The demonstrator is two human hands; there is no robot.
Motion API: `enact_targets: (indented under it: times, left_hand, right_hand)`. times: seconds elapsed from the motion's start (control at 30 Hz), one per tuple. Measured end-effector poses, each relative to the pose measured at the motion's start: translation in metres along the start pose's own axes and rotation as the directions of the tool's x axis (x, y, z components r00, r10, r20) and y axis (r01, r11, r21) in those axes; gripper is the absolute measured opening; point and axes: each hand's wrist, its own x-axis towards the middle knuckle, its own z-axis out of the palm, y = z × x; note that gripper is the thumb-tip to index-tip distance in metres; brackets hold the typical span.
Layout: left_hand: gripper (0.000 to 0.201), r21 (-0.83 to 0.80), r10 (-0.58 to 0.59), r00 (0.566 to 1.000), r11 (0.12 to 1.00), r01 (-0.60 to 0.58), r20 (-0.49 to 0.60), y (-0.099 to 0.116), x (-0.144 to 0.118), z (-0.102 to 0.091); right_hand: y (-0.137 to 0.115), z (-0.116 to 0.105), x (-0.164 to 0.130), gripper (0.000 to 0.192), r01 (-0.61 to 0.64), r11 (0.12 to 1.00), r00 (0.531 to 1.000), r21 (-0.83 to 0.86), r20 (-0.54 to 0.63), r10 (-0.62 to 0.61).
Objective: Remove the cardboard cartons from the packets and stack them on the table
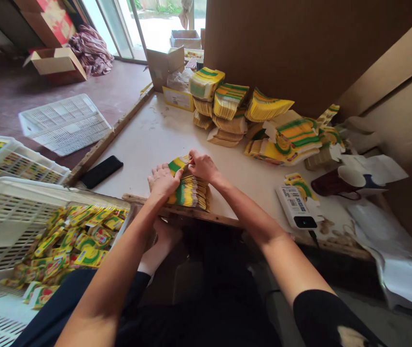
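Note:
A fanned stack of yellow-and-green printed card packs (191,193) lies at the table's front edge. My left hand (164,180) is on the stack's left side, its thumb pressed on a yellow-and-green card pack (177,165) and its fingers close together along the left. At the far right end of that card pack, my right hand (202,165) is closed in a pinch. The fingertips hide much of what it grips there.
More bundled card packs (231,101) are piled at the back. A black phone (103,172) lies left; a white device (295,207) and a dark mug (336,182) stand right. The white crate (6,217) at lower left holds many small yellow packets (90,236).

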Motion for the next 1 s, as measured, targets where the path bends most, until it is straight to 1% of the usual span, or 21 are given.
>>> enact_targets:
  times: [0.17,0.33,0.53,0.63,0.83,1.0]
  left_hand:
    - [0.057,-0.009,0.006,1.0,1.0,-0.006,0.002,0.0,-0.002,-0.001]
    - [0.056,-0.008,0.013,1.0,1.0,-0.013,-0.001,0.0,-0.002,0.0]
    - [0.052,-0.004,0.015,1.0,1.0,-0.015,-0.016,-0.002,-0.001,0.002]
    - [0.05,0.007,0.029,1.0,1.0,-0.029,-0.012,-0.003,0.0,0.002]
    - [0.051,0.011,0.047,0.999,0.999,-0.047,0.012,-0.007,0.002,0.0]
    - [0.051,-0.007,0.034,0.999,0.999,-0.034,-0.016,-0.008,0.002,0.001]
  right_hand:
    - [-0.001,-0.002,0.003,0.028,-0.017,1.0,1.0,-0.02,0.022,0.018]
    - [-0.002,0.003,0.006,0.023,-0.061,0.998,0.998,0.013,0.011,0.061]
    - [-0.002,0.019,0.002,0.015,-0.185,0.971,0.978,0.151,-0.067,0.197]
    - [0.001,0.026,-0.002,0.012,-0.233,0.94,0.965,0.251,-0.056,0.255]
    - [-0.005,0.032,-0.005,0.023,-0.265,0.882,0.958,0.389,0.003,0.286]
    - [-0.007,0.028,-0.003,0.031,-0.278,0.867,0.955,0.414,0.023,0.295]
